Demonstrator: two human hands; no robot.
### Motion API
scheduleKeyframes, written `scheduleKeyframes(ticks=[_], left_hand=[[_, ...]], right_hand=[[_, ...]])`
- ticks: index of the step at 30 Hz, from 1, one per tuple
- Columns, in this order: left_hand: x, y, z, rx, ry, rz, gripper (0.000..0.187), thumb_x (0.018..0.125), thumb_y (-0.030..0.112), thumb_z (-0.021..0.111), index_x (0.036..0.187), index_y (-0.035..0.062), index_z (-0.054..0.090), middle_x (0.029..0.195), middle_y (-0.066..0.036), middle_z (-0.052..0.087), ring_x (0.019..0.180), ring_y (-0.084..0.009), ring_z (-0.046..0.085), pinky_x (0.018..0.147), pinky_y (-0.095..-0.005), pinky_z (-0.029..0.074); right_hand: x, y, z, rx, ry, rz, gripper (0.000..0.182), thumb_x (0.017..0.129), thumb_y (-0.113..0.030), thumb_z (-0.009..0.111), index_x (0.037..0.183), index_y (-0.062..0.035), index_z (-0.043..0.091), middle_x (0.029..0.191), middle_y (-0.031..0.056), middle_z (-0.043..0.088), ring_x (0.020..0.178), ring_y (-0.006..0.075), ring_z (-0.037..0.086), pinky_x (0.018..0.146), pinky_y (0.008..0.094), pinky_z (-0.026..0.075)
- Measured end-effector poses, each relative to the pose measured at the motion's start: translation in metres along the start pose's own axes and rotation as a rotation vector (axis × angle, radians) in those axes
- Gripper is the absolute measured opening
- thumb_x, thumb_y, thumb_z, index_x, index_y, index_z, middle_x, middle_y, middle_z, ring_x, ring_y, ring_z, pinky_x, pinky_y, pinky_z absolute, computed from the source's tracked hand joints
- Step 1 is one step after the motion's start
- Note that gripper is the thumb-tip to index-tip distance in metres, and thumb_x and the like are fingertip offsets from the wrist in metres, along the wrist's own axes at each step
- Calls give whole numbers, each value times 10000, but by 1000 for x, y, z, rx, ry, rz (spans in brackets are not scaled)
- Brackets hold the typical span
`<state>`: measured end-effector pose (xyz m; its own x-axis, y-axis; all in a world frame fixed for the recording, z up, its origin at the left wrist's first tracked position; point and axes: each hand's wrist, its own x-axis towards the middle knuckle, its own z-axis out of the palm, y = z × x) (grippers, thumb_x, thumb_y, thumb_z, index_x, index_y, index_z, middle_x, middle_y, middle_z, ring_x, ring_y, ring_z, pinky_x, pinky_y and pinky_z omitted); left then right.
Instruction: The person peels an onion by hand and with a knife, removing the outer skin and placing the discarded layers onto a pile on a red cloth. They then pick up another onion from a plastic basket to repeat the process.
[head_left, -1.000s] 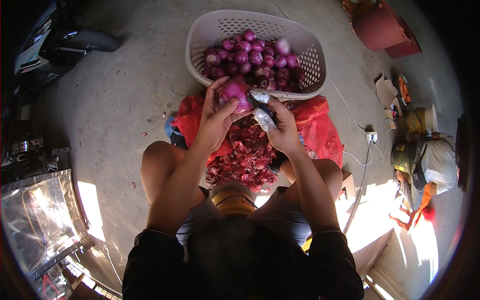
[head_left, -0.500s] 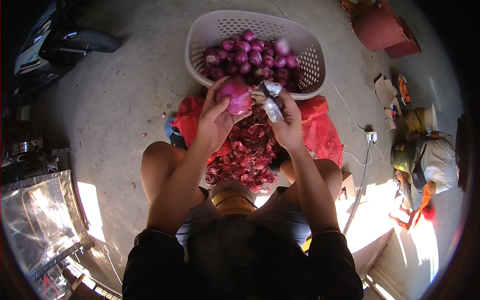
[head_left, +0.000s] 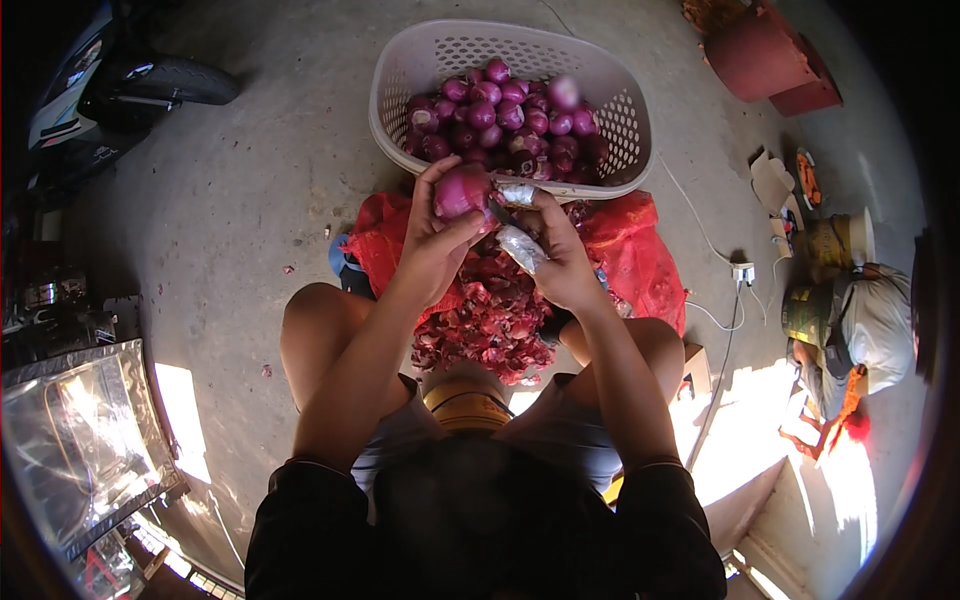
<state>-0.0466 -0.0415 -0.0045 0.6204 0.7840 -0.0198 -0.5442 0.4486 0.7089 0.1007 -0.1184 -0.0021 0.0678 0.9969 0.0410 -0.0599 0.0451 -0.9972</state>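
In the head view, my left hand [head_left: 432, 240] is closed around a red onion [head_left: 461, 192], its thumb across the lower side. My right hand [head_left: 566, 262] is just to the right, its thumb and forefinger tips covered in silver wrapping [head_left: 521, 247]. Between them sits a small dark knife [head_left: 502, 213], its blade against the onion's right side; most of its handle is hidden. Below both hands lies a heap of red onion skins [head_left: 480, 325]. Beyond them a pale plastic basket [head_left: 400, 70] holds many red onions [head_left: 510, 115].
Red mesh sacking [head_left: 635, 255] spreads under and beside the skins. A yellow bucket [head_left: 465, 405] stands between my knees. White and dark cables with a plug block [head_left: 742, 272] run along the floor at right. A motorbike wheel [head_left: 185, 80] is at upper left.
My right hand has moved left and slightly down, bringing the knife to the onion. My left hand has turned the onion a little, and its thumb now lies lower across it.
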Motion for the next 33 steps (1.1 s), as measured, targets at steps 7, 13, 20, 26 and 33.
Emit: scheduleKeyframes(ticks=[7, 13, 20, 26, 33], left_hand=[[-2, -1, 1, -79, -18, -17, 619, 795, 25, 559, 1327, 162, 273, 1334, -89, 369, 1178, -224, 418, 942, -404, 385], [-1, 1, 2, -160, -3, -58, 609, 803, 60, 549, 1333, 150, 264, 1310, -101, 394, 1143, -248, 463, 942, -426, 416], [-1, 8, 3, -10, 6, -49, 590, 852, 94, 542, 1362, 142, 249, 1271, -96, 432, 1074, -205, 521, 890, -388, 470], [1, 7, 3, 151, -19, -7, 728, 767, -82, 579, 1381, 124, 246, 1214, -78, 457, 1038, -147, 511, 882, -289, 454], [2, 5, 4, 174, -38, -36, 757, 755, -123, 563, 1391, 107, 224, 1229, -96, 445, 1033, -143, 510, 873, -276, 456]], right_hand=[[2, 8, 7, 102, 40, -86, 429, 844, 42, 526, 1245, -22, 387, 1078, 77, 552, 974, 120, 517, 854, 245, 394], [3, 6, 4, 126, 133, -32, 386, 858, 8, 535, 1225, -18, 418, 1039, 58, 562, 938, 108, 522, 820, 235, 405], [-1, -5, -7, -89, 85, -150, 443, 832, -1, 573, 1244, -32, 415, 1053, 73, 584, 952, 124, 541, 811, 254, 419], [-6, 13, -22, -480, 72, -262, 520, 724, -35, 665, 1202, -50, 461, 967, 141, 630, 877, 274, 627, 766, 336, 474], [-4, -3, -24, -518, 13, -184, 472, 704, -62, 679, 1147, -51, 516, 1019, 154, 613, 934, 321, 601, 786, 367, 472]])
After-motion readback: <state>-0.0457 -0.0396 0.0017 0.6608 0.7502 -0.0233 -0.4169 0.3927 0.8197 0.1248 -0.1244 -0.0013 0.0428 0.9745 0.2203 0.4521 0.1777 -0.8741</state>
